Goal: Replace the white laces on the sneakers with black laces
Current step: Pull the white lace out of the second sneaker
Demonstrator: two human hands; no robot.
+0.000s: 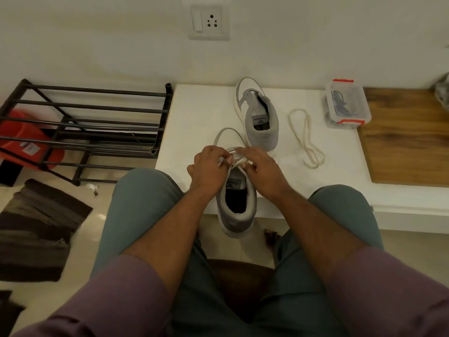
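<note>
Now best to keep left hand [209, 166] and right hand [261, 169] pinched on the white lace [237, 162] of the grey-and-white sneaker [237, 190] at the white ledge's [194, 122] front edge (heel overhanging), easing it out eyelet by eyelet.

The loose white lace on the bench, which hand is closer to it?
Right. The right hand works on the near sneaker, left of the loose white lace; the left hand is farther left.

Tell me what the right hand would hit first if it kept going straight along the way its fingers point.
The right hand points up-left, so it would probably meet the white lace on the near sneaker almost at once, then the left hand. Depth is unclear.
</note>
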